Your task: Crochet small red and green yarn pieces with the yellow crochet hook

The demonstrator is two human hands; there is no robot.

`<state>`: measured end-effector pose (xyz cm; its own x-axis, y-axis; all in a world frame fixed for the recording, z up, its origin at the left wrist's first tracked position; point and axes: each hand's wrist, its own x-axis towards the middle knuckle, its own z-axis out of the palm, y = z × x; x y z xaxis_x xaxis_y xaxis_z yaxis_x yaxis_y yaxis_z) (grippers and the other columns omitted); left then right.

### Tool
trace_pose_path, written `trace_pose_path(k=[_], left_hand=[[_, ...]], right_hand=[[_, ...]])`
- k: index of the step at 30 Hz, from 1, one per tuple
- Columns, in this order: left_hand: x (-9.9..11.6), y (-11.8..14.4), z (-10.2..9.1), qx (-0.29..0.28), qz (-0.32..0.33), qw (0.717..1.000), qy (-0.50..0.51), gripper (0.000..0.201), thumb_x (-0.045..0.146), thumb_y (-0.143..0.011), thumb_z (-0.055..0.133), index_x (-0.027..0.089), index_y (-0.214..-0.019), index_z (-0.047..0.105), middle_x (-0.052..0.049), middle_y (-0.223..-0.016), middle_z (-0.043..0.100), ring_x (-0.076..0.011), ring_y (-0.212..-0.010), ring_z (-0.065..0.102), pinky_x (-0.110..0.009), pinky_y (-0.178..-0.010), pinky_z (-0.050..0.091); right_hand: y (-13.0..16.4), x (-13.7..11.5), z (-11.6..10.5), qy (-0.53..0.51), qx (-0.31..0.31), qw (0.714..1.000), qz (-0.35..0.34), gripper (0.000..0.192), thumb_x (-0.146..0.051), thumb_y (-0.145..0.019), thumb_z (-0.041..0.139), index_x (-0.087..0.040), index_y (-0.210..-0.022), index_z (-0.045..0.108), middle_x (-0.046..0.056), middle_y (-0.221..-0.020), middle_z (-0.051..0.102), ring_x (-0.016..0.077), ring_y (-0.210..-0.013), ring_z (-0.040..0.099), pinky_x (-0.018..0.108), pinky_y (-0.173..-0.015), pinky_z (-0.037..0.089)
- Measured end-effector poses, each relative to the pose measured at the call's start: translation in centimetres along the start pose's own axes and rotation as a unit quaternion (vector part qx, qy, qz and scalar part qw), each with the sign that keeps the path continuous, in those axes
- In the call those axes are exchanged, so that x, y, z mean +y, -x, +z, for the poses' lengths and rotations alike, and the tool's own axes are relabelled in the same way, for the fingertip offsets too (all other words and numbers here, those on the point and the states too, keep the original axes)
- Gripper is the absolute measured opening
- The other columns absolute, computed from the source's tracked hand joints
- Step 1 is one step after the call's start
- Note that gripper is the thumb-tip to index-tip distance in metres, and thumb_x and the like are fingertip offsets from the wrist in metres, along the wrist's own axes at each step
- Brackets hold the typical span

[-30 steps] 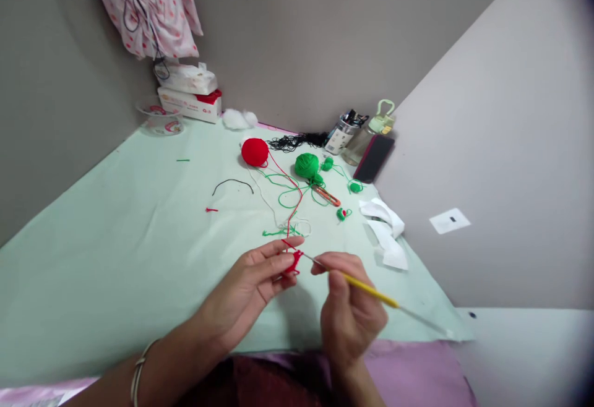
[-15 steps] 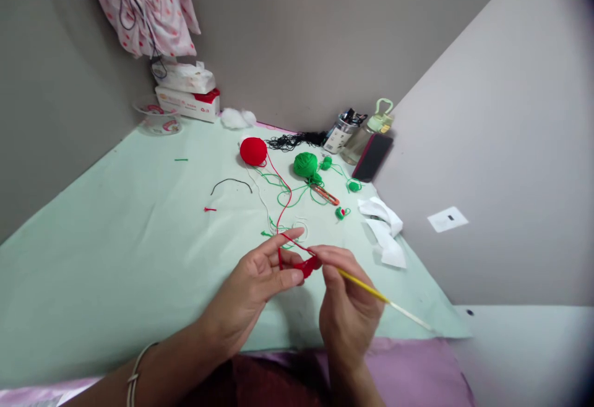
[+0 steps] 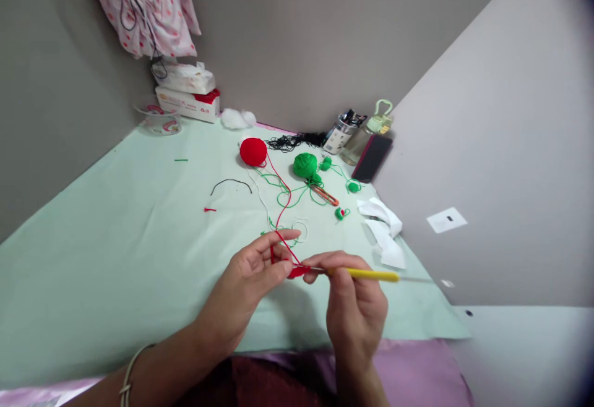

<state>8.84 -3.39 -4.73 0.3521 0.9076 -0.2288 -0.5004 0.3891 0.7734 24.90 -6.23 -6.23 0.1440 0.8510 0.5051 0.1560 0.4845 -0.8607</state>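
A person's left hand [image 3: 253,271] pinches a small red crochet piece [image 3: 297,270] between thumb and fingers above a bench [image 3: 116,240] covered in pale green cloth, while the right hand [image 3: 355,299] is closed around a yellow-handled crochet hook [image 3: 366,274] whose metal tip meets the red piece. A strand of red yarn [image 3: 282,209] runs from the left forefinger back across the cloth to a red yarn ball [image 3: 253,151] near the far wall. Just beside that ball lies a green yarn ball [image 3: 305,164] with loose green loops trailing from it, and an orange pair of scissors [image 3: 326,195] rests among those loops. A tangle of black thread [image 3: 292,141] sits behind the two balls. A cup of pens [image 3: 339,133], a clear bottle [image 3: 369,135] and a dark phone [image 3: 372,158] stand against the right wall, with white paper scraps [image 3: 385,227] near them. A tissue pack [image 3: 185,77] tops a box in the far left corner.
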Motion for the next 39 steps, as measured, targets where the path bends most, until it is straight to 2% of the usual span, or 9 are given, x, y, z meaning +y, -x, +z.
trace_pose_path(k=[2, 4, 6, 10, 15, 19, 27, 32, 39], left_hand=[[-0.1, 0.0, 0.2, 0.010, 0.006, 1.000, -0.003, 0.041, 0.027, -0.083, 0.086, 0.023, -0.123, 0.077, 0.001, -0.084, 0.065, -0.0159, -0.086, 0.059, -0.030, -0.088, 0.047], [-0.2, 0.0, 0.4, 0.014, -0.008, 1.000, 0.009, 0.050, 0.028, -0.079, 0.091, 0.023, -0.126, 0.076, 0.001, -0.084, 0.067, -0.0167, -0.088, 0.061, -0.030, -0.089, 0.048], [-0.3, 0.0, 0.4, 0.007, -0.046, 0.998, 0.041, 0.053, 0.030, -0.076, 0.093, 0.022, -0.125, 0.076, 0.000, -0.086, 0.069, -0.0170, -0.089, 0.062, -0.031, -0.090, 0.048], [-0.3, -0.2, 0.1, -0.024, -0.118, 0.986, 0.115, 0.041, 0.026, -0.079, 0.090, 0.018, -0.118, 0.079, -0.003, -0.087, 0.073, -0.0152, -0.084, 0.063, -0.032, -0.089, 0.050], [-0.3, -0.1, 0.1, -0.017, -0.073, 0.992, 0.104, 0.034, 0.024, -0.082, 0.086, 0.020, -0.116, 0.081, -0.001, -0.083, 0.073, -0.0148, -0.083, 0.063, -0.031, -0.090, 0.049], [-0.9, 0.0, 0.6, -0.025, -0.041, 0.997, 0.065, 0.033, 0.025, -0.078, 0.090, 0.024, -0.111, 0.083, -0.001, -0.091, 0.074, -0.0165, -0.092, 0.065, -0.030, -0.093, 0.048], [-0.9, -0.2, 0.7, 0.008, -0.070, 0.991, 0.109, 0.039, 0.028, -0.077, 0.093, 0.020, -0.114, 0.083, -0.001, -0.083, 0.074, -0.0145, -0.085, 0.064, -0.029, -0.091, 0.047], [-0.5, -0.3, 0.4, 0.019, -0.099, 0.984, 0.145, 0.038, 0.024, -0.076, 0.093, 0.017, -0.112, 0.084, -0.001, -0.081, 0.074, -0.0127, -0.080, 0.063, -0.028, -0.088, 0.049], [-0.6, -0.3, 0.0, 0.026, -0.047, 0.995, 0.083, 0.028, 0.028, -0.079, 0.091, 0.022, -0.106, 0.086, 0.001, -0.081, 0.071, -0.0123, -0.081, 0.062, -0.026, -0.086, 0.049]], right_hand=[[0.5, 0.2, -0.2, 0.131, -0.030, 0.986, -0.100, 0.026, -0.012, -0.105, 0.052, -0.024, -0.115, 0.073, 0.007, -0.101, 0.079, 0.0187, -0.086, 0.075, 0.034, -0.074, 0.064], [1.1, 0.6, -0.2, 0.249, -0.058, 0.948, -0.191, 0.033, -0.010, -0.100, 0.060, -0.026, -0.126, 0.073, 0.008, -0.109, 0.078, 0.0209, -0.095, 0.076, 0.034, -0.076, 0.065], [1.4, 1.0, 0.1, 0.306, -0.045, 0.924, -0.227, 0.040, -0.009, -0.097, 0.065, -0.031, -0.130, 0.073, 0.008, -0.112, 0.076, 0.0213, -0.096, 0.075, 0.034, -0.075, 0.065], [1.2, 1.0, 0.3, 0.200, 0.016, 0.969, -0.143, 0.030, -0.012, -0.101, 0.060, -0.029, -0.118, 0.077, 0.007, -0.103, 0.073, 0.0205, -0.092, 0.072, 0.035, -0.073, 0.062], [0.0, 0.4, 0.2, -0.019, 0.034, 0.999, -0.017, 0.022, -0.021, -0.106, 0.054, -0.025, -0.101, 0.075, 0.002, -0.085, 0.069, 0.0160, -0.071, 0.066, 0.031, -0.064, 0.057], [-0.1, 0.1, 0.8, 0.045, 0.016, 0.998, -0.040, 0.018, -0.018, -0.103, 0.061, -0.026, -0.102, 0.078, 0.005, -0.094, 0.077, 0.0203, -0.092, 0.073, 0.034, -0.077, 0.063], [1.0, 0.7, 1.2, 0.223, 0.030, 0.958, -0.179, 0.037, -0.005, -0.096, 0.066, -0.031, -0.120, 0.078, 0.007, -0.108, 0.075, 0.0203, -0.092, 0.073, 0.033, -0.071, 0.063], [1.0, 0.6, 0.5, 0.131, 0.052, 0.986, -0.091, 0.026, -0.010, -0.101, 0.058, -0.025, -0.109, 0.078, 0.004, -0.087, 0.073, 0.0194, -0.083, 0.068, 0.035, -0.071, 0.059], [0.4, 0.1, 0.4, -0.033, 0.067, 0.997, 0.013, 0.022, -0.019, -0.105, 0.055, -0.023, -0.098, 0.076, 0.001, -0.076, 0.066, 0.0151, -0.066, 0.063, 0.030, -0.060, 0.053]])
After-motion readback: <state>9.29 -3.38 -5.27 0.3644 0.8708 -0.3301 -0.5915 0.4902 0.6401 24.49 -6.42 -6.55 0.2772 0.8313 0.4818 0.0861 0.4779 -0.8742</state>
